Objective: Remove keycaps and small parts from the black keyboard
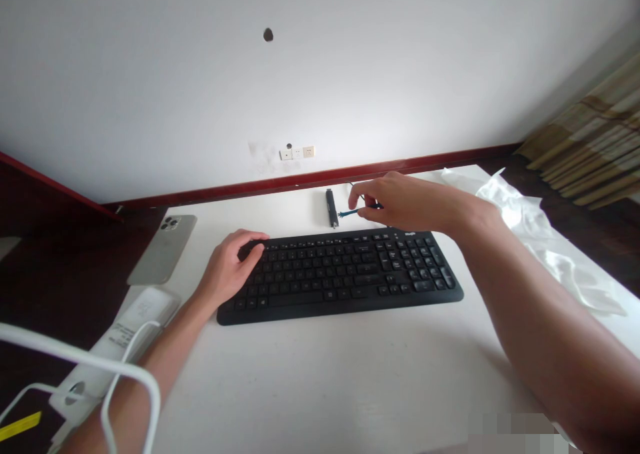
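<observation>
Surface: we note a white table (350, 374).
Centre: black keyboard (340, 274), flat.
Behind it: dark cylinder (331, 207).
Left edge: phone (163, 249), face down.
Right: crumpled clear plastic (540, 241).

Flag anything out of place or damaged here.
The phone overhangs the table's left edge. The wall has a dark hole high up and a smudge beside the sockets. Crumpled clear plastic sprawls across the table's right side.

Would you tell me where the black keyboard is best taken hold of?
Probably by its short ends, a hand from each side: the keyboard lies flat, long, thin. The left hand rests on its left end; the right hand, holding a blue tool, is off it.
</observation>
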`<state>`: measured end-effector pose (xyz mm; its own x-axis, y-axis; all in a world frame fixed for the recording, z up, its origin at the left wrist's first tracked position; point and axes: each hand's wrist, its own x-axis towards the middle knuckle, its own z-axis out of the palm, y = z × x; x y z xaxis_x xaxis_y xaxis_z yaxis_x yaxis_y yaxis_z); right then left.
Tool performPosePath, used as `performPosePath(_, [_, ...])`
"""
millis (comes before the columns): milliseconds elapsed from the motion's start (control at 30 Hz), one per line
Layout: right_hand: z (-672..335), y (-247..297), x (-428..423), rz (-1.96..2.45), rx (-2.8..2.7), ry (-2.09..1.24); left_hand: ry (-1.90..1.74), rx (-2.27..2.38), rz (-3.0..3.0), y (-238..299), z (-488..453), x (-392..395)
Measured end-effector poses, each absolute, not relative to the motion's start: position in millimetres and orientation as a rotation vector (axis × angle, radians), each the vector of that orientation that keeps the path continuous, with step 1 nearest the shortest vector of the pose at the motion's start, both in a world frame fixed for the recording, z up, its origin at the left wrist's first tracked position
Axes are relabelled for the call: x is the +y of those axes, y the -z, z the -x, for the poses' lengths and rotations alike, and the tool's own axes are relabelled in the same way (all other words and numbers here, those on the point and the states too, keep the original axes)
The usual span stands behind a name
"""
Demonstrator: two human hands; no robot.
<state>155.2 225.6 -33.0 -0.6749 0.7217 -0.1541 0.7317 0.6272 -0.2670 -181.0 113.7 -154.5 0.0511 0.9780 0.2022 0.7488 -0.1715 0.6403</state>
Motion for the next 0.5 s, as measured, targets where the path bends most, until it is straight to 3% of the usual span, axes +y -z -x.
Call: performPosePath(500, [-144.6, 38.5, 221.1, -1.189, 2.736, 0.541, -0.877, 1.74, -1.981, 156.3, 182.3, 114.9])
